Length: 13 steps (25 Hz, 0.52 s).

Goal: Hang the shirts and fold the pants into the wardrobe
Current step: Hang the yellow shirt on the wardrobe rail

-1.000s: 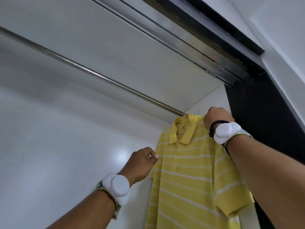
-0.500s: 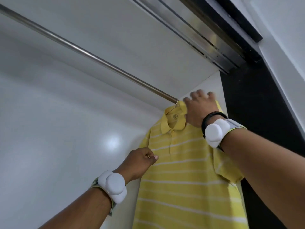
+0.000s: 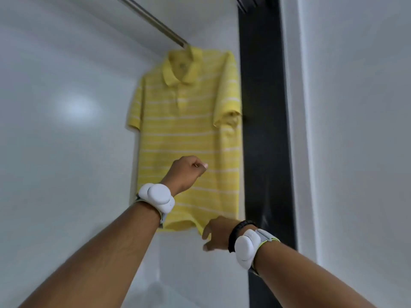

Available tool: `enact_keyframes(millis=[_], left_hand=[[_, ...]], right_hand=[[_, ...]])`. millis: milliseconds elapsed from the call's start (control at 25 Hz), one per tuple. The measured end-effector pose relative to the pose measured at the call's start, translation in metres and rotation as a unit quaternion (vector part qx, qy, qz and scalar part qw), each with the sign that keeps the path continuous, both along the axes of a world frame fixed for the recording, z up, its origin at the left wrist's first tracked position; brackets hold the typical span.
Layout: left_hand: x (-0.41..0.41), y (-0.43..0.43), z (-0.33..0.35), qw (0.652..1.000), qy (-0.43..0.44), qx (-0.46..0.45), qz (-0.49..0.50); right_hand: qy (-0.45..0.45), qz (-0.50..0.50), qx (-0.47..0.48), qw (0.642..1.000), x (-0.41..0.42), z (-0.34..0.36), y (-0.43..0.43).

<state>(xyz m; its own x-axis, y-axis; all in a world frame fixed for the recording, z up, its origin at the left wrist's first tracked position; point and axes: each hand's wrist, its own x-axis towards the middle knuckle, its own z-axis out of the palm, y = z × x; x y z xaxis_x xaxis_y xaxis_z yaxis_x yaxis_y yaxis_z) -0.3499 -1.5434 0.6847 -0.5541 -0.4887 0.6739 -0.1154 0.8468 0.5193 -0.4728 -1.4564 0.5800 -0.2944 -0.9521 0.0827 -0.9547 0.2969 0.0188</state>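
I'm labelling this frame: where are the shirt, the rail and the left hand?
shirt [image 3: 184,130], head view, on its striped chest.
rail [image 3: 155,21], head view, midway along the visible bar.
left hand [image 3: 185,172], head view, on the back of the hand.

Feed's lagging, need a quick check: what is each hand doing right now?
Left hand: closed fist, holding nothing visible.
Right hand: pinching the yellow shirt at its bottom hem.

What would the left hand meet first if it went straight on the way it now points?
The yellow striped shirt: the left hand, curled in a fist, points at its lower front. Depth is unclear, so the knuckles may already touch the fabric.
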Motion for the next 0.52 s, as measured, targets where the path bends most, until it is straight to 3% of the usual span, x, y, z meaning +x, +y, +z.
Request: enact_keyframes(millis=[160, 280, 520], left_hand=[[-0.034, 0.083, -0.082, 0.988, -0.086, 0.077, -0.103], [-0.057, 0.178, -0.131, 0.968, -0.132, 0.111, -0.18], [-0.046, 0.474, -0.247, 0.89, -0.242, 0.131, -0.364]], right_hand=[[-0.067, -0.135, -0.046, 0.988, -0.015, -0.066, 0.123], [-0.088, -0.256, -0.082, 0.959, -0.023, -0.094, 0.259], [-0.153, -0.477, -0.115, 0.858, 0.046, -0.178, 0.594]])
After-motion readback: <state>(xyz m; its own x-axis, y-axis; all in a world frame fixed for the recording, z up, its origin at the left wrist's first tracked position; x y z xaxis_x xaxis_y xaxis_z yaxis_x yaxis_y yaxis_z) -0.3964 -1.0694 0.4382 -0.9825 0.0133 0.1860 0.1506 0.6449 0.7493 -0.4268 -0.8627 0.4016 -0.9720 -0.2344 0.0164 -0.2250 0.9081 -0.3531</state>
